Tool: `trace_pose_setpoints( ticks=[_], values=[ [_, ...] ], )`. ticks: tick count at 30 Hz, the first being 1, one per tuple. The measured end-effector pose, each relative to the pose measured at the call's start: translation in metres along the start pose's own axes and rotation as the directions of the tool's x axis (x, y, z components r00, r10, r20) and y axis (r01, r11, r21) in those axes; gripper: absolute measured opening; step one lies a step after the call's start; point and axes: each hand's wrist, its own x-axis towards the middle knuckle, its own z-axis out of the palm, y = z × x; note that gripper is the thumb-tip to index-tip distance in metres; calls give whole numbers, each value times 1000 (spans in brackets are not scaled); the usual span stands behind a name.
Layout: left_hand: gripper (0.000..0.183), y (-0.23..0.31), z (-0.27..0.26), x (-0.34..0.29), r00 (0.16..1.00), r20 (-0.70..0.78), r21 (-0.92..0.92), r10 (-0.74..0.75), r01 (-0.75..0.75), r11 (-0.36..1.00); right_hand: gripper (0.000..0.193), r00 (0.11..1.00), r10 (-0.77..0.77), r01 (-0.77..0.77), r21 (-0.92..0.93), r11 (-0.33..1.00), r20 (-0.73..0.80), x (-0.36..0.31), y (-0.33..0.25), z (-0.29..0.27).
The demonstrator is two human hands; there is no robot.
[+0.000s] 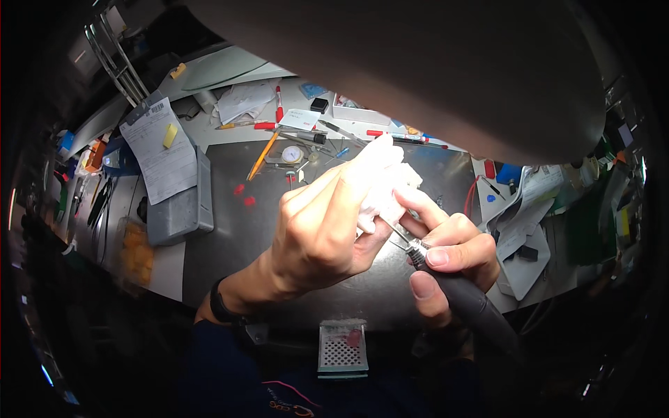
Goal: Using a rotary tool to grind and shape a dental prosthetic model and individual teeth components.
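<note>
Over the middle of the dark work mat, my left hand (313, 226) is closed around a small white plaster-like piece (380, 200), which looks like a dental model. Strong light bleaches it and my fingertips, so its detail is lost. My right hand (460, 245) grips a black handpiece (465, 299) with a ribbed metal collar between thumb and fingers. Its slim metal tip (396, 232) points up and left, reaching the lower side of the white piece. Whether the tip touches it, I cannot tell. Some right fingertips rest against the white piece.
A big dark lamp-like shape (453, 70) hangs overhead. Behind my hands lie an orange pencil (263, 156), a round dial gauge (292, 154) and several markers. A grey box (182, 216) with papers stands left, a white tray (524, 268) right. Below is a perforated metal catch tray (343, 354).
</note>
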Motion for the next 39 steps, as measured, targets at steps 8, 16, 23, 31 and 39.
trace_pose_setpoints(
  ticks=[8, 16, 23, 31, 39],
  values=[
    [46, -4, 2, 0, 1000, 4, -55, -16, 17, 998, 25, 991, 53, -44, 66, 997, -125, -1, 0, 7],
    [45, -3, 8, -2, 995, 12, -133, -103, 103, 986, 25, 998, 50, -48, 51, 998, -39, -1, 4, 4],
    [43, -7, 14, -10, 978, 73, -218, -197, 209, 953, 19, 979, 182, -184, -19, 983, -93, -5, 3, 2],
    [35, -2, 16, -10, 946, 105, -362, -308, 325, 874, 27, 998, 64, -64, -17, 998, -23, -5, 6, -2],
    [42, -4, 11, -9, 958, 149, -350, -245, 283, 893, 29, 994, 107, -107, 11, 994, -10, -6, -1, -4]
  ],
)
